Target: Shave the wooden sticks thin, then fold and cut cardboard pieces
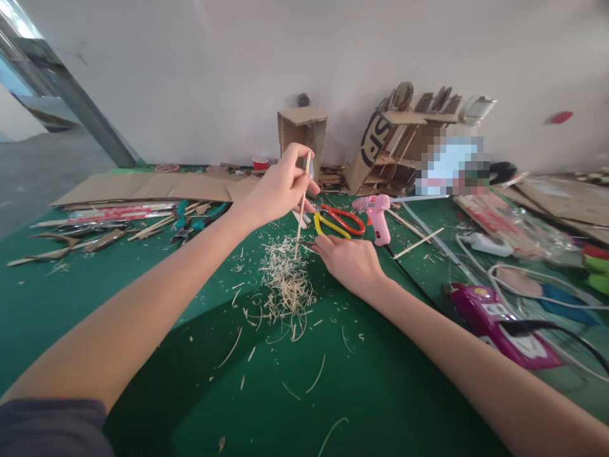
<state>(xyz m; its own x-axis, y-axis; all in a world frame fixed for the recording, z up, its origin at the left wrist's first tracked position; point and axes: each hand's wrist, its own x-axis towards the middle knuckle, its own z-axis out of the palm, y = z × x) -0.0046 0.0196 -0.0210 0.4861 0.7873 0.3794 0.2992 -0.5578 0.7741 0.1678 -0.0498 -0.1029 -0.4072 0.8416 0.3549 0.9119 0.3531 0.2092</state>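
The left hand (288,183) pinches a thin, slightly tilted wooden stick (301,219) above a heap of pale shavings (288,285), while the right hand (351,261) closes round a mostly hidden dark tool (308,244) at the stick's lower part, near a pink glue gun (379,219) on the green table (380,387).

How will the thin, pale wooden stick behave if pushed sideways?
The thin, pale wooden stick is probably fairly stiff, since it looks straight along its length. It seems light, being so slender. A firm push low down might swivel it, as the left hand grips only its upper part.
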